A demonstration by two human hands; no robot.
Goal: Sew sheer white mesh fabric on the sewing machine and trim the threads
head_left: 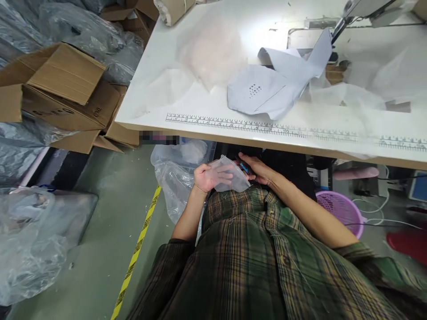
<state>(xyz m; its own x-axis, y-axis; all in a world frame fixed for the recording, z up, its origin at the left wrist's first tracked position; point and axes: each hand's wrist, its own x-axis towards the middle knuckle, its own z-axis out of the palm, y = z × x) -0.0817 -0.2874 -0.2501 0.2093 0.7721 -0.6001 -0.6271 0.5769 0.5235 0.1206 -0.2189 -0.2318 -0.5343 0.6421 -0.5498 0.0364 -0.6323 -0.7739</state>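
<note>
At my lap, below the table edge, my left hand (206,178) holds a piece of sheer white fabric (230,180). Its fingers show through the thin cloth, spread out behind it. My right hand (260,170) is at the fabric's right edge and grips small blue thread snips (244,167); the blades are too small to make out. On the table above lies a light grey-white cut fabric piece (260,91) with a patch of dark dots and a line, partly folded near the sewing machine (347,20). A pile of sheer pale pieces (213,53) is left of it.
A printed ruler (230,124) runs along the front edge of the white table (143,98). Open cardboard boxes (66,75) and plastic bags stand at left. Yellow tape (143,235) marks the floor. A purple basket (347,209) stands at right under the table.
</note>
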